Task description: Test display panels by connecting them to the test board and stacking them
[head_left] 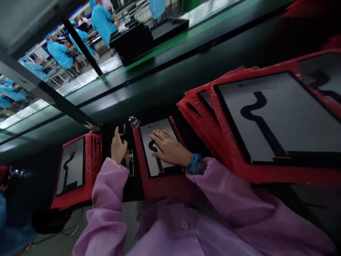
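My right hand [167,147] lies flat, fingers stretched, on a grey panel with a black wavy strip [156,151] that rests on a red sheet [160,186]. My left hand [118,145] is curled, index finger raised, on a black fixture [128,156] just left of that panel. A blue wrist strap [195,164] circles my right wrist. Both sleeves are pink.
A stack of red sheets with a panel [73,169] lies at the left. A larger fanned stack of red-backed panels [271,121] fills the right. A dark conveyor [160,81] runs behind. People in blue coats [102,21] work at far tables beside black trays [149,35].
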{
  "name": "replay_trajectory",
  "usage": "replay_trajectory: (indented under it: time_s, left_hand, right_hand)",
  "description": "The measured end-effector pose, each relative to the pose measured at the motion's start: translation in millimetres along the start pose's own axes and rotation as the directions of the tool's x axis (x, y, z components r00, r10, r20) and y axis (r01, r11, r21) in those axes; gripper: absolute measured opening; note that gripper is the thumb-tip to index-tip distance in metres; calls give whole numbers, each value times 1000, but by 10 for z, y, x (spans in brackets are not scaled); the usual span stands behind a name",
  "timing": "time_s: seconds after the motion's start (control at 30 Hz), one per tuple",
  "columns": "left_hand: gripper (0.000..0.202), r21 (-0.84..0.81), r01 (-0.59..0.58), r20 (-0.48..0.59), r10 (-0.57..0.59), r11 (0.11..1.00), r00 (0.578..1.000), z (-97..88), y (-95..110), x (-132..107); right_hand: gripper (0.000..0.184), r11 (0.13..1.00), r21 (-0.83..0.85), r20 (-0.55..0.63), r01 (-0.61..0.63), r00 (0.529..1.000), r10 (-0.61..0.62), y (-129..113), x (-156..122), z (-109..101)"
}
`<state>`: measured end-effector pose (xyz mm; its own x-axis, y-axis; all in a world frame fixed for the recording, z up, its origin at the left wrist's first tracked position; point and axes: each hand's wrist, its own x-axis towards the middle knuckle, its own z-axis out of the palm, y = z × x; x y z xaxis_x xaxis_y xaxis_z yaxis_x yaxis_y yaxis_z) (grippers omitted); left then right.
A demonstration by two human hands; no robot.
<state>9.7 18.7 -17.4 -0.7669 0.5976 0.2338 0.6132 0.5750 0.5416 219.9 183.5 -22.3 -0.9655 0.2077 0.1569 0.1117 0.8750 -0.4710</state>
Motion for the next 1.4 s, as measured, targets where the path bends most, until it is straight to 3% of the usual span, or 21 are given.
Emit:
replay_trajectory:
  time_s: [0.13,0.27,0.33,0.43,0.5,0.57,0.67,0.73,0.8,0.9,1.03,1.13,1.27,1.4]
  left_hand:
    - [74,-368,101,-53,-129,924,990,-18,-9,-34]
    - [52,-736,104,15,-137,669,990,-22,8,-52]
    - [44,-806,45,-13,-94,590,996,-19,27,-52]
    - [43,-782,-8,-24,-18,624,1000,-10,48,-43]
    - [43,-766,-31,-4,44,643,999,6,58,-45]
    - [44,-784,-58,-2,90,618,996,25,76,-63]
    - [41,-796,-61,10,114,602,993,37,129,-116]
    - [43,-766,-82,33,165,637,986,30,169,-147]
    - [49,-685,-164,32,254,710,967,12,199,-163]
    - [52,-525,-278,64,362,805,930,-20,228,-177]
    - [31,-439,-300,157,401,847,903,-42,262,-209]
    - [21,-379,-334,176,421,863,890,-39,285,-228]
    - [24,-338,-362,243,453,868,858,-29,301,-232]
    - [22,-304,-379,329,469,874,820,-30,320,-251]
  right_hand:
    - [80,999,-13,-2,-38,999,38,29,-4,72]
    - [74,999,10,5,-33,999,33,29,-28,53]
    - [65,997,78,-26,-3,1000,5,18,-51,18]
    - [53,943,329,-87,47,996,-20,2,-82,-14]
    - [57,799,600,-95,38,995,25,-7,-99,-12]
    - [76,550,835,-69,-8,990,120,-20,-117,-5]
    - [100,177,982,15,-69,957,291,-50,-131,-20]
    - [88,0,994,102,-109,930,353,-79,-122,-46]
    - [63,-69,985,172,-158,924,340,-117,-96,-63]
    - [65,17,984,163,-176,943,291,-184,-51,-43]
    - [56,167,976,96,-141,963,251,-217,-37,47]
    - [48,380,920,33,-101,983,180,-183,-51,82]
    - [35,704,708,-86,43,996,26,-125,-43,52]
    - [25,834,528,-166,160,983,-84,-86,-22,25]
